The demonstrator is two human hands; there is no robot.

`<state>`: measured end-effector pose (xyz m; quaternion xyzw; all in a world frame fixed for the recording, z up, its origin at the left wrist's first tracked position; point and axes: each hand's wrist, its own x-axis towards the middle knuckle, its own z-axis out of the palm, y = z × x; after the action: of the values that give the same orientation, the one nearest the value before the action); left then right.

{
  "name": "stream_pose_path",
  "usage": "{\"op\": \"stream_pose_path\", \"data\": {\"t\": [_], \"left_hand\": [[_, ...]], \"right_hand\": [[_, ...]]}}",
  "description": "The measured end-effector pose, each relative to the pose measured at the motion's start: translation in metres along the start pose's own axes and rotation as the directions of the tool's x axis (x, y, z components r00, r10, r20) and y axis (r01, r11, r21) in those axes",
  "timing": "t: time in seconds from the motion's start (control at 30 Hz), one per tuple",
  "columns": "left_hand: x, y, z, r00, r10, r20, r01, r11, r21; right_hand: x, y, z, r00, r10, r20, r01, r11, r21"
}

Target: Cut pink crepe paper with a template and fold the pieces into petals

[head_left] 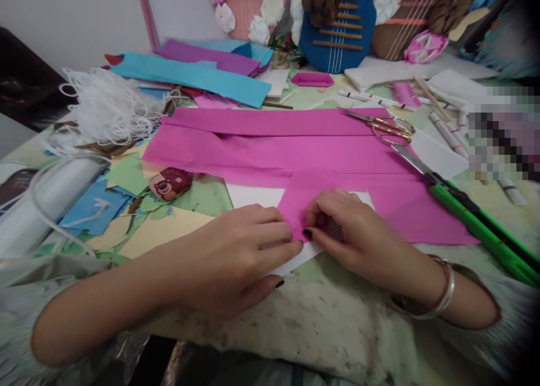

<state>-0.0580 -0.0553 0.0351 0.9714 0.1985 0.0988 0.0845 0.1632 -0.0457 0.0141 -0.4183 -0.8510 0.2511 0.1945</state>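
A small piece of pink crepe paper [291,205] lies over a white sheet [255,196] in front of me. My left hand [248,256] rests at its left edge, fingertips pressed down on the paper and the thumb held apart below. At the near right corner, my right hand [350,228] pinches the piece between its thumb and curled fingers; the exact grip is partly hidden. Just behind both hands, larger folded strips of pink crepe paper [253,149] stretch across the table, with another part reaching right under my right forearm.
Gold-handled scissors [392,130] and a green utility knife [476,223] lie on the pink paper at right. White cord [112,110] is heaped at left, near paper scraps [93,206]. Blue crepe paper [189,76], markers [447,133] and a decorated blue disc [337,37] stand farther back.
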Motion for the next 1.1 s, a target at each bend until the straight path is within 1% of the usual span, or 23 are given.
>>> {"op": "stream_pose_path", "data": {"t": [0.1,0.37,0.5,0.7,0.8,0.87,0.97,1.03,1.1], "left_hand": [[0.001,-0.001,0.001,0.997,0.022,0.070,-0.021,1.000,-0.019],[0.001,0.000,-0.001,0.996,-0.009,0.090,0.014,0.998,-0.056],[0.001,-0.001,0.000,0.995,-0.012,0.098,0.019,0.998,-0.067],[0.001,-0.003,0.002,0.996,-0.002,0.094,0.008,0.998,-0.056],[0.001,-0.004,0.003,0.997,0.015,0.070,-0.012,0.999,-0.046],[0.002,-0.004,0.004,0.998,0.023,0.060,-0.021,0.999,-0.043],[0.002,-0.005,0.003,0.998,0.031,0.060,-0.028,0.998,-0.049],[0.003,-0.005,0.002,0.997,0.027,0.067,-0.024,0.998,-0.053],[0.003,-0.005,0.002,0.997,0.022,0.074,-0.018,0.998,-0.054]], "right_hand": [[0.000,0.001,0.000,1.000,-0.004,0.001,0.004,1.000,-0.007],[-0.003,-0.005,-0.001,0.999,-0.008,0.037,0.009,1.000,-0.029],[-0.005,-0.005,-0.001,0.999,0.018,0.044,-0.017,1.000,-0.024],[-0.008,0.006,-0.008,0.999,0.051,0.008,-0.051,0.998,0.026],[-0.008,0.005,-0.010,0.997,0.072,-0.021,-0.072,0.997,0.038],[-0.008,0.000,-0.008,0.996,0.085,-0.031,-0.085,0.996,-0.011],[-0.009,-0.008,-0.001,0.994,0.090,-0.055,-0.098,0.983,-0.155],[-0.010,-0.010,0.003,0.992,0.097,-0.082,-0.115,0.963,-0.244],[-0.012,-0.010,0.004,0.988,0.111,-0.108,-0.139,0.946,-0.292]]}}
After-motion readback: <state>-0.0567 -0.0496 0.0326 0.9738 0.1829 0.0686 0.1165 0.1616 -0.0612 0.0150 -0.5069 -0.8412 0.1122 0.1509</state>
